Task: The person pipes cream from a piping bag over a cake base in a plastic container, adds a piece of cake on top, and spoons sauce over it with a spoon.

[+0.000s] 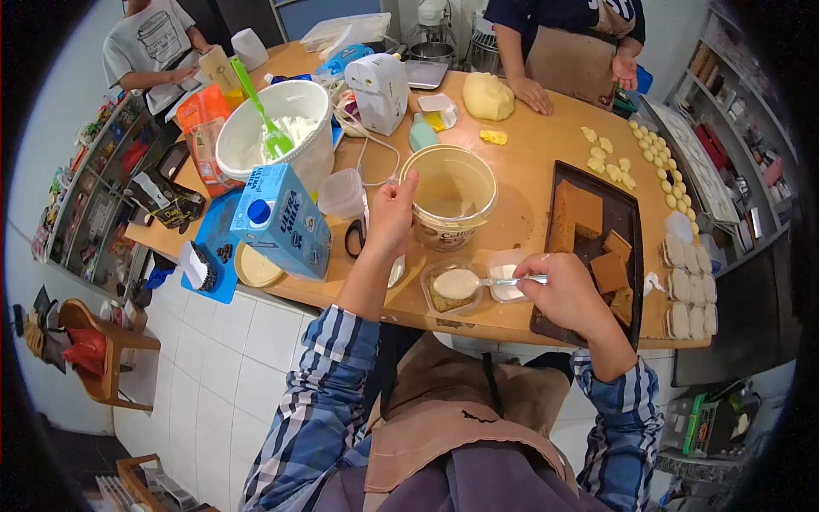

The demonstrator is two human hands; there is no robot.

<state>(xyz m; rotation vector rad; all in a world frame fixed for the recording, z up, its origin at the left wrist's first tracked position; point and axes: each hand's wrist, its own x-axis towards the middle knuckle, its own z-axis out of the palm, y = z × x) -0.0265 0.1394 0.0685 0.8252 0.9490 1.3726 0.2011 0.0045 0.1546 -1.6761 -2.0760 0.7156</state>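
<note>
My left hand (393,212) grips the left side of a cream-coloured plastic tub (454,224), which is tilted so its mostly bare inside shows. My right hand (563,290) pinches the handle of a metal spoon (499,281). Pale cream (457,283) is at the spoon's bowl, over a small clear container (437,322) with a piece of brown cake (452,300) in it. Whether the spoon touches the cake, I cannot tell. Beside it stands another small container (508,293) with a white surface, partly behind my right fingers.
Right of my hand, a dark tray (559,319) holds cut brown cake (578,210). Filled containers (688,294) stand stacked beyond it. A milk carton (286,226), white bucket (322,154) with green spatula (275,141) and scissors (353,241) lie left. Dough (489,96) sits near a co-worker's hand (531,96).
</note>
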